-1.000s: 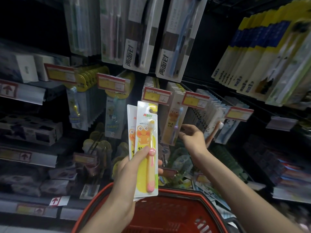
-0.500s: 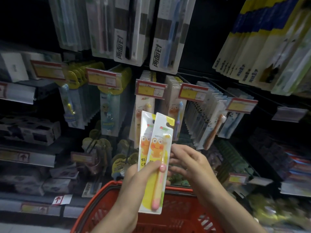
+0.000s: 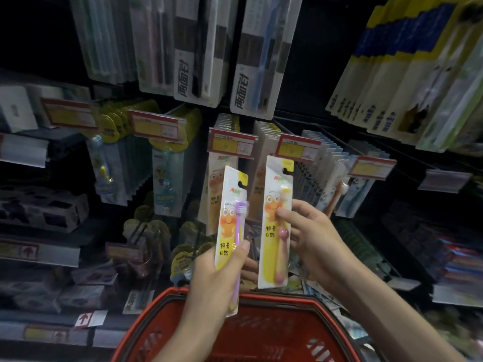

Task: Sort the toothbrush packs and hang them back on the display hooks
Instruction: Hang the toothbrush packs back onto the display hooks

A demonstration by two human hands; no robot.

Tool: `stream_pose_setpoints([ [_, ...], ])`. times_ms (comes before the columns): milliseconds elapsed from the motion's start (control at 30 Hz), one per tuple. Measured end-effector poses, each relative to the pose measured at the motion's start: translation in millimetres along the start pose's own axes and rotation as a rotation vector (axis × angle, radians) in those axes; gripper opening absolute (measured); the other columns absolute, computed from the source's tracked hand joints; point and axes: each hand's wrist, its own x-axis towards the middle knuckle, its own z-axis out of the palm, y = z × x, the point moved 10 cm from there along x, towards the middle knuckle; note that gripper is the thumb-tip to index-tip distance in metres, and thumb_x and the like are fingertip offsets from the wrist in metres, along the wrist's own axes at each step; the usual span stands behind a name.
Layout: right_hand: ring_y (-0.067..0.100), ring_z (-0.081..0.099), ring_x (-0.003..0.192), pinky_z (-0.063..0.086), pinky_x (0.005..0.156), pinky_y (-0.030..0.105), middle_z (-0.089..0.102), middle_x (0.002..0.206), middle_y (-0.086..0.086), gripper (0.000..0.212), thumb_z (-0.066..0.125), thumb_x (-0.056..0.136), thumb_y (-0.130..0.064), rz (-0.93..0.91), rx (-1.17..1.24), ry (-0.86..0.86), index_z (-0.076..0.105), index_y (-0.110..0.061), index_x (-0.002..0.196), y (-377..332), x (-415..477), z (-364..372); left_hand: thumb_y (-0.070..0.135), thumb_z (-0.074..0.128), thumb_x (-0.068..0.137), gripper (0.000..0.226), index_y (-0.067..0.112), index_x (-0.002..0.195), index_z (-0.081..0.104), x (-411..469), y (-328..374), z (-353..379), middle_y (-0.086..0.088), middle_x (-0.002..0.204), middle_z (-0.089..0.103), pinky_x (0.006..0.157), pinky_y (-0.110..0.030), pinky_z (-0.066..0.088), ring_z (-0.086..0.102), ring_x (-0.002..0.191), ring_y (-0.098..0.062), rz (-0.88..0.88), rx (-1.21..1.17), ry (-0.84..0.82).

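Above the basket (image 3: 287, 299), our left hand (image 3: 209, 280) pinches the purple pack (image 3: 230, 212), our right hand (image 3: 311, 231) the pink pack (image 3: 274, 194); such light pinches risk a drop.

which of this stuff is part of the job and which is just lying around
Job: purple brush pack in the left hand; pink brush pack in the right hand; frog packs hanging on the hooks behind.
Just there: red basket; dark boxes on the left shelf; yellow and blue packs top right.
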Motion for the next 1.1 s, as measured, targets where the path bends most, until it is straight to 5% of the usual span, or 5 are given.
stream_pose_setpoints([
  [100, 0.027, 0.056, 0.092, 0.055, 0.070, 0.027, 0.077, 0.099, 0.007, 0.016, 0.067, 0.100, -0.015, 0.009, -0.036, 0.007, 0.072, -0.012, 0.114, -5, 15, -3, 0.030, 0.067, 0.098, 0.029, 0.003, 0.096, 0.075, 3, -1, -8, -0.011, 0.073, 0.077, 0.056, -0.023, 0.059, 0.073, 0.061, -0.016, 0.000, -0.008, 0.041],
  [400, 0.033, 0.070, 0.097, 0.052, 0.108, 0.057, 0.077, 0.116, 0.015, 0.018, 0.068, 0.099, -0.016, -0.055, -0.196, 0.072, 0.070, -0.017, 0.116, -13, 38, 3, 0.033, 0.068, 0.098, 0.028, 0.007, 0.092, 0.076, 3, 4, -8, -0.012, 0.075, 0.077, 0.058, -0.027, 0.060, 0.072, 0.062, -0.018, -0.012, -0.038, 0.034],
  [733, 0.030, 0.073, 0.111, 0.056, 0.101, 0.051, 0.078, 0.116, 0.010, 0.020, 0.064, 0.102, -0.017, -0.123, -0.140, 0.156, 0.068, -0.014, 0.122, -24, 49, 2, 0.037, 0.063, 0.098, 0.025, 0.017, 0.099, 0.078, 0, 9, -9, -0.012, 0.080, 0.078, 0.064, -0.034, 0.061, 0.073, 0.066, -0.020, -0.022, -0.116, -0.004],
  [900, 0.023, 0.068, 0.096, 0.056, 0.087, 0.044, 0.076, 0.111, 0.011, 0.012, 0.062, 0.103, -0.012, -0.107, -0.072, 0.190, 0.070, -0.013, 0.112, -22, 58, -1, 0.035, 0.057, 0.102, 0.028, 0.017, 0.100, 0.079, 1, 6, -8, -0.016, 0.082, 0.077, 0.067, -0.038, 0.060, 0.072, 0.068, -0.024, -0.013, -0.118, -0.029],
  [1100, 0.034, 0.073, 0.108, 0.058, 0.099, 0.053, 0.078, 0.114, 0.014, 0.018, 0.063, 0.103, -0.020, -0.101, -0.114, 0.220, 0.069, -0.013, 0.119, -15, 54, -2, 0.033, 0.062, 0.101, 0.029, 0.009, 0.102, 0.078, 2, 2, -4, -0.021, 0.079, 0.076, 0.062, -0.038, 0.056, 0.069, 0.065, -0.027, -0.037, -0.190, -0.063],
])
